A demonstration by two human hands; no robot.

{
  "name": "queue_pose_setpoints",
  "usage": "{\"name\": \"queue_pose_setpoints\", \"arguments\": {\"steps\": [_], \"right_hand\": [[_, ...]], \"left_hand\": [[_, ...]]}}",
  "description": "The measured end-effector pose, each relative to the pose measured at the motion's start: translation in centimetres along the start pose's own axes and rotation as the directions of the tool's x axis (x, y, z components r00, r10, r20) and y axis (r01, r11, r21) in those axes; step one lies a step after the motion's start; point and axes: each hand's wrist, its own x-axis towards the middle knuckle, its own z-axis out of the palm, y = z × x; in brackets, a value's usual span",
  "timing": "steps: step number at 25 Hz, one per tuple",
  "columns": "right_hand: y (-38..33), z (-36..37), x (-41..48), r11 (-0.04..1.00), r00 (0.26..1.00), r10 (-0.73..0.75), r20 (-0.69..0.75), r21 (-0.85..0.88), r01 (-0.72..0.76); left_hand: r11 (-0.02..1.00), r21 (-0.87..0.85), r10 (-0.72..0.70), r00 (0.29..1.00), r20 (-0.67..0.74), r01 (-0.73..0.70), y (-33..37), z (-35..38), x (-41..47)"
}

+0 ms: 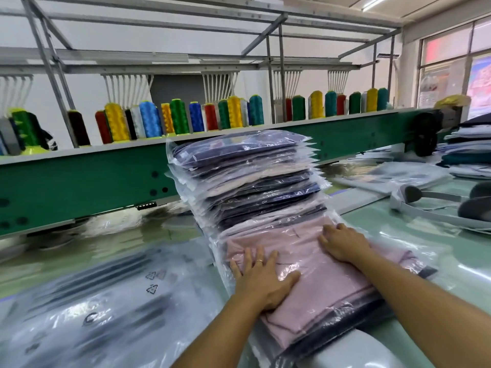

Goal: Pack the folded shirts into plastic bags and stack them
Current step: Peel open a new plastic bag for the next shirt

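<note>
A folded pink shirt in a clear plastic bag [321,277] lies on top of a low pile in front of me, with a dark bagged shirt under it. My left hand [261,281] presses flat on its near left part, fingers spread. My right hand [342,241] rests flat on its far right part. Behind it rises a tall leaning stack of bagged shirts [249,179], dark blue and pink in layers.
A pile of empty clear plastic bags [87,309] lies on the table at my left. Behind the stack runs a green machine beam [79,179] with coloured thread cones [175,118] on it. Folded garments [467,152] and a grey headset-like object [425,205] sit at the right.
</note>
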Motion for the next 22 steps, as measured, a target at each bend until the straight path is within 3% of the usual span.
{"name": "queue_pose_setpoints", "arguments": {"steps": [2,5,9,13,17,22], "right_hand": [[-1.4,-0.9,-0.4,0.995,1.000,0.030,-0.006,-0.096,-0.030],[-5.9,-2.7,-2.0,0.990,0.983,-0.096,-0.158,-0.118,0.078],[-14.3,-4.4,-5.9,0.943,0.936,-0.275,-0.218,0.129,0.307],[-23.1,-4.6,-10.6,0.793,0.882,-0.416,-0.223,0.385,0.471],[-31.3,-3.4,-15.7,0.564,0.743,-0.654,-0.141,0.564,0.603],[-37.3,0.8,-20.6,0.474,0.679,-0.731,-0.064,0.669,0.573]], "left_hand": [[0.997,-0.057,0.040,0.996,-0.084,-0.044,-0.7,-0.9,-0.7],[0.990,-0.117,0.045,0.956,-0.290,-0.082,-2.6,-3.1,-2.6],[0.994,-0.108,-0.035,0.874,-0.485,-0.020,-6.1,-7.0,-6.2],[0.984,-0.144,-0.167,0.803,-0.572,0.101,-11.0,-10.3,-10.5],[0.952,-0.163,-0.307,0.786,-0.536,0.261,-17.6,-10.1,-16.1],[0.869,-0.285,-0.474,0.846,-0.245,0.404,-24.2,-6.4,-21.3]]}}
